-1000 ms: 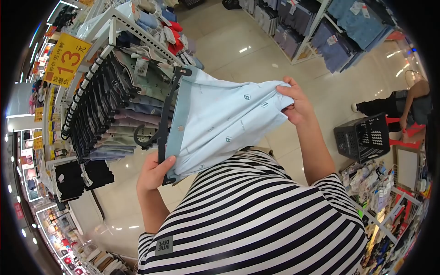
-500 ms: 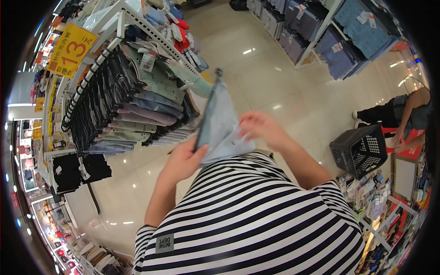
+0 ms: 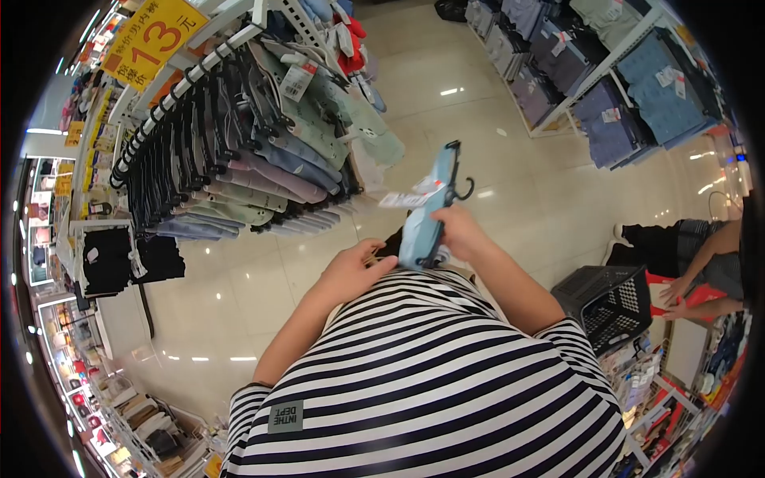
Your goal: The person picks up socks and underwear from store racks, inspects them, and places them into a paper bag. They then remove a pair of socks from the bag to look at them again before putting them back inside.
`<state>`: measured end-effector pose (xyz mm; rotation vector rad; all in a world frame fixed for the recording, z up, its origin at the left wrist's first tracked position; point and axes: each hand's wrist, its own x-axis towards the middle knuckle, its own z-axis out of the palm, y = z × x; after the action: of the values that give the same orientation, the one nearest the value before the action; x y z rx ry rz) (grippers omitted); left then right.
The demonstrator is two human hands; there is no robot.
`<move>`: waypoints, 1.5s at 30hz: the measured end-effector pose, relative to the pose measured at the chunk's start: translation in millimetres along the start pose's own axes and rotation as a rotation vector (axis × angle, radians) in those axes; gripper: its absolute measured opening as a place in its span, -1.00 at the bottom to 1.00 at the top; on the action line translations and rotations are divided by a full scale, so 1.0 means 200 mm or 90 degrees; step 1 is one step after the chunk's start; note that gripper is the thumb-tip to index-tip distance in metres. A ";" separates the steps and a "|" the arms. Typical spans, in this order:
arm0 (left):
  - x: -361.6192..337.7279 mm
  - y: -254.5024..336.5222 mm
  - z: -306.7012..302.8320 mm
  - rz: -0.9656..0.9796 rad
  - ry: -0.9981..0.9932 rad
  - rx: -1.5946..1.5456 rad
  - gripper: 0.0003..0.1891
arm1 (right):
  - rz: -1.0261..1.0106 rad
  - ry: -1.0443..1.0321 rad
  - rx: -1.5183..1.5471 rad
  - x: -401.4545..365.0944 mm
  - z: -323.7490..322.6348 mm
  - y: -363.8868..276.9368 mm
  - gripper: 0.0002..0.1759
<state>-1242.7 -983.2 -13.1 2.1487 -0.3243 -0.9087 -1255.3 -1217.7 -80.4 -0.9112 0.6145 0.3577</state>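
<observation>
Light-blue underpants (image 3: 425,232) hang on a black hanger (image 3: 456,169) in front of my body, turned nearly edge-on. My right hand (image 3: 462,230) is closed around their right side, below the hook. A white tag (image 3: 406,200) sticks out to the left of the cloth. My left hand (image 3: 358,269) is by the lower left edge of the underpants, its thumb and fingers apart and slightly bent.
At left, a rack of hanging underpants (image 3: 271,171) stands close, below a yellow price sign (image 3: 151,44). Shelves of folded clothes (image 3: 606,115) are at upper right. A black basket (image 3: 610,307) and another person's arms (image 3: 709,267) are at right.
The underpants have turned from broadside to edge-on and moved right. The hanger has passed from my left hand to my right. The rack appears shifted in view.
</observation>
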 end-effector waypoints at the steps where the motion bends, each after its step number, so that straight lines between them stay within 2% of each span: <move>1: 0.00 -0.09 0.00 -0.016 0.014 -0.018 -0.54 | -0.005 0.033 -0.036 0.06 -0.05 -0.01 -0.61; 2: -0.01 -0.14 -0.01 -0.030 0.027 -0.036 -0.51 | -0.010 0.067 -0.072 0.12 -0.12 -0.02 -0.62; 3: -0.03 -0.14 -0.03 -0.086 0.003 -0.014 -0.57 | -0.022 0.087 -0.180 0.19 -0.21 -0.01 -0.61; 5: -0.07 -0.22 -0.02 -0.108 0.029 -0.102 -0.61 | -0.048 0.124 -0.392 0.32 -0.38 0.03 -0.59; 8: -0.11 -0.34 -0.02 -0.149 0.067 -0.123 -0.63 | -0.225 0.263 -0.809 0.45 -0.45 0.09 -0.65; 11: -0.14 -0.36 -0.07 -0.183 0.075 -0.119 -0.61 | -0.189 0.190 -0.872 0.61 -0.41 0.15 -0.65; 14: -0.18 -0.37 -0.13 -0.199 0.086 -0.126 -0.61 | -0.202 0.115 -0.884 0.93 -0.36 0.30 -0.65; 18: -0.24 -0.35 -0.20 -0.195 0.113 -0.117 -0.60 | -0.003 -0.029 -0.930 0.96 0.10 0.11 -0.67; 21: -0.26 -0.39 -0.23 -0.200 0.134 -0.118 -0.59 | -0.097 -0.101 -0.966 0.98 0.33 0.06 -0.68; 23: -0.27 -0.46 -0.23 -0.206 0.146 -0.142 -0.60 | -0.200 -0.014 -0.901 1.16 0.40 0.17 -0.68; 25: -0.29 -0.47 -0.23 -0.220 0.154 -0.183 -0.61 | -0.316 -0.031 -1.012 1.36 0.41 0.25 -0.67; 26: -0.30 -0.48 -0.23 -0.227 0.160 -0.204 -0.62 | -0.389 -0.094 -1.155 1.40 0.45 0.22 -0.66; 28: -0.32 -0.51 -0.24 -0.238 0.174 -0.227 -0.62 | -0.344 -0.121 -1.094 1.44 0.50 0.21 -0.63; 30: -0.33 -0.52 -0.24 -0.238 0.188 -0.247 -0.63 | -0.109 -0.043 -0.686 1.18 0.64 0.03 -0.59; 33: -0.34 -0.51 -0.24 -0.230 0.199 -0.262 -0.63 | 0.027 -0.009 -0.659 1.38 0.64 0.09 -0.51; 36: -0.33 -0.49 -0.26 -0.234 0.189 -0.257 -0.63 | 0.044 0.080 -0.703 1.51 0.59 0.18 -0.42; 38: -0.32 -0.49 -0.26 -0.234 0.180 -0.255 -0.63 | -0.083 0.132 -0.794 1.56 0.54 0.25 -0.44; 41: -0.31 -0.50 -0.26 -0.234 0.171 -0.216 -0.63 | -0.238 0.193 -0.814 1.67 0.46 0.42 -0.51; 45: -0.29 -0.44 -0.26 -0.234 0.152 -0.199 -0.61 | -0.484 0.277 -0.733 2.18 0.37 0.79 -0.58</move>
<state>-1252.5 -866.6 -26.2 2.0239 0.3230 -0.8239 -977.5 -1052.8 -420.7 -2.2712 0.3687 -0.2462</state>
